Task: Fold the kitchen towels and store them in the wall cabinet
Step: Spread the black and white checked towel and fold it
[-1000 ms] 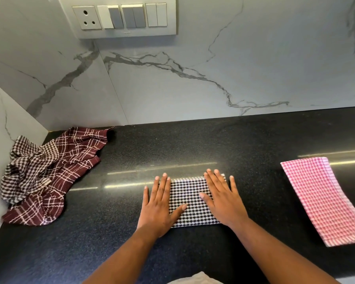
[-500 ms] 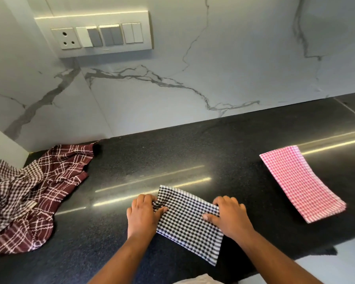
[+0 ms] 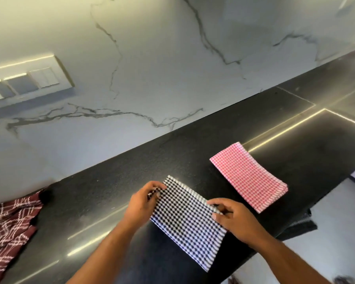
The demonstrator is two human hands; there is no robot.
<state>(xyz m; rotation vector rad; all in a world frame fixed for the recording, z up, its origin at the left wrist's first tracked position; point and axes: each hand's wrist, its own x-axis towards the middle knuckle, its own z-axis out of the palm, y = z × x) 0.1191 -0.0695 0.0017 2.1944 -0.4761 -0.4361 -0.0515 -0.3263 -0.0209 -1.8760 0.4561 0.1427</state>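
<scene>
A folded black-and-white checked towel (image 3: 188, 221) hangs just above the black counter (image 3: 103, 193), held at both sides. My left hand (image 3: 141, 203) pinches its left edge near the far corner. My right hand (image 3: 232, 218) grips its right edge. To the right, a folded pink checked towel (image 3: 248, 176) lies flat on the counter. An unfolded maroon plaid towel (image 3: 8, 228) is crumpled at the far left. No wall cabinet is in view.
A marble backsplash (image 3: 172, 68) rises behind the counter, with a switch panel (image 3: 25, 80) at the left. The counter's front edge runs diagonally at lower right, where a dark cloth (image 3: 299, 226) hangs over it above a pale floor.
Both hands went from pressing flat on the black-and-white towel to gripping its sides and lifting it. The towel has moved right, closer to the pink one. The view has swung right and tilted.
</scene>
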